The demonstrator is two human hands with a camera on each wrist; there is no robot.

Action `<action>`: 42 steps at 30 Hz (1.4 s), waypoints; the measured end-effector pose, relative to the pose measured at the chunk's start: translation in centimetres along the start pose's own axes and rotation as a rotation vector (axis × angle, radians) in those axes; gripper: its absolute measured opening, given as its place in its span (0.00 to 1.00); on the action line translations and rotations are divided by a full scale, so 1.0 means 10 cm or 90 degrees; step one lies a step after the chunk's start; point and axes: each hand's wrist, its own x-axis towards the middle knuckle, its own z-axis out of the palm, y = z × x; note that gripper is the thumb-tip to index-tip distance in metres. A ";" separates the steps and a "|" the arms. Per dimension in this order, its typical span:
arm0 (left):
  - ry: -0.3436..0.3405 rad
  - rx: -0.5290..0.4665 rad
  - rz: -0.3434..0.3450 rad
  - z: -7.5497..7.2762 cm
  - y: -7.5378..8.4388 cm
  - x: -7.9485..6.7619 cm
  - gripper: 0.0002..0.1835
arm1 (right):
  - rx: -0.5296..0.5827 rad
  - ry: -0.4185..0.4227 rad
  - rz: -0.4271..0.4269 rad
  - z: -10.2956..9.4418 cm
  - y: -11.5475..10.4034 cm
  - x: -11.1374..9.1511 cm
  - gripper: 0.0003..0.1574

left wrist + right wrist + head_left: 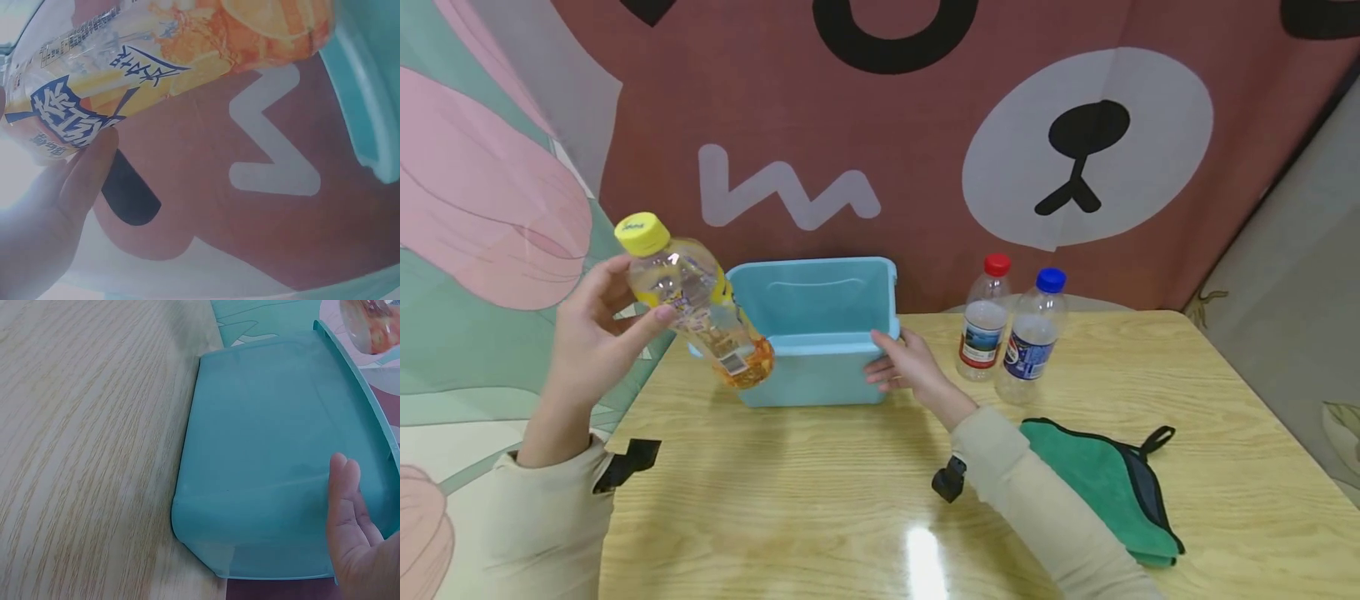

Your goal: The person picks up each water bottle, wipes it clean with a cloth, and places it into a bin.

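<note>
My left hand (598, 329) grips a clear plastic bottle (700, 304) with a yellow cap and yellow-orange label. The bottle is raised and tilted, its base lower right, overlapping the left side of a light blue bin (812, 379) in the head view. In the left wrist view, the thumb presses on the bottle's label (150, 75). My right hand (917, 367) holds the bin at its front right corner, one digit at the rim. Two of its fingers (344, 487) lie along the outer wall in the right wrist view. The bin stands upright on the wooden table (790, 492).
To the right of the bin stand a red-capped bottle (982, 333) and a blue-capped bottle (1032, 337), close together. Nearer me lies a green cloth (1090, 475) with black edging and a loop, partly behind my right sleeve. A printed curtain (925, 167) hangs behind the table.
</note>
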 end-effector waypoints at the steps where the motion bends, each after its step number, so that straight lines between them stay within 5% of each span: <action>1: -0.001 -0.017 0.007 -0.01 0.00 0.04 0.26 | 0.000 0.000 -0.001 0.00 0.00 0.00 0.34; 4: 0.004 0.011 0.020 -0.04 0.00 0.13 0.26 | 0.000 -0.001 -0.001 0.01 0.00 0.00 0.32; 7: 0.018 0.125 0.016 -0.06 0.00 0.22 0.26 | -0.001 -0.005 -0.006 0.02 0.01 0.01 0.33; 14: 0.038 0.272 -0.049 -0.05 -0.11 0.38 0.27 | -0.003 -0.003 -0.011 0.03 0.02 0.02 0.33; 23: 0.017 0.326 -0.096 0.03 -0.35 0.59 0.32 | 0.014 0.012 -0.022 -0.03 0.25 0.27 0.34; 42: -0.072 0.348 -0.255 0.11 -0.73 0.82 0.40 | 0.026 0.016 -0.031 -0.04 0.28 0.27 0.36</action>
